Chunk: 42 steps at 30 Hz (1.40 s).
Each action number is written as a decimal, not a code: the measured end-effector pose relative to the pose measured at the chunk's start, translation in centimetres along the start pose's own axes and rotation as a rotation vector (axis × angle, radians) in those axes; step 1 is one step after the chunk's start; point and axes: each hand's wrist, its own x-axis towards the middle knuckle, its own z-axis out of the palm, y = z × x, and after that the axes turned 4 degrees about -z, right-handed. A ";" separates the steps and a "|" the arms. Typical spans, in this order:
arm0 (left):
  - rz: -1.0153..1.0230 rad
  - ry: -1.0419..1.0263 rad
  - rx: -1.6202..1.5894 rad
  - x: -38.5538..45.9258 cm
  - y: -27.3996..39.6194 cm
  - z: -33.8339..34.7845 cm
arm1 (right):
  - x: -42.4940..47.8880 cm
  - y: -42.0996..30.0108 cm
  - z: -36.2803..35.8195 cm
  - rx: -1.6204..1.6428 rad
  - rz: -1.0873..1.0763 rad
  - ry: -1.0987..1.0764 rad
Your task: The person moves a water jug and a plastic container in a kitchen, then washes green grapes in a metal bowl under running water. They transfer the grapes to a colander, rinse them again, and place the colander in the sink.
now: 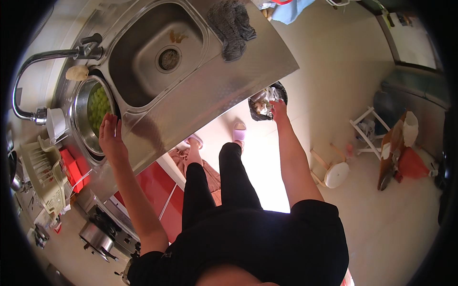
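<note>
My left hand (113,139), fingers extended and holding nothing, is over the near rim of a round metal basin (81,118). Green grapes (99,105) lie inside the basin, which sits in the smaller sink bowl. My right hand (279,109) reaches out above a trash bin lined with a black bag (284,93); its fingers are partly spread, and whether they hold something small cannot be told. Between my hands is the stainless steel counter (200,85). The large sink bowl (125,68) has brownish scraps beside its drain.
A chrome faucet (53,53) arches over the left side, near a beige sponge-like lump (77,73). A dark grey cloth (232,28) lies on the counter. A dish rack (43,175) and a metal pot (96,234) are at left. A small stool (336,175) is at right.
</note>
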 end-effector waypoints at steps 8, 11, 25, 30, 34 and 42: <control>0.052 0.073 -0.010 -0.2 -0.7 -3.0 | -1.2 -0.7 1.8 -0.284 -0.009 -0.102; 0.039 0.104 -0.054 0.3 -0.6 -3.8 | -3.5 -1.1 1.1 -0.520 -0.260 -0.123; -0.263 0.228 -0.207 8.6 -1.4 -16.8 | -44.7 -10.5 31.3 -0.485 -0.741 -0.862; -0.515 0.149 -0.014 14.6 -0.1 -17.0 | -36.8 -2.5 51.9 -0.996 -1.048 -0.995; -0.446 0.148 -0.065 20.6 -6.4 -17.5 | -35.6 4.1 59.5 -1.408 -1.115 -0.616; -0.444 -0.016 -0.187 17.6 -0.6 -14.4 | -36.9 4.2 57.0 -0.947 -0.495 -0.891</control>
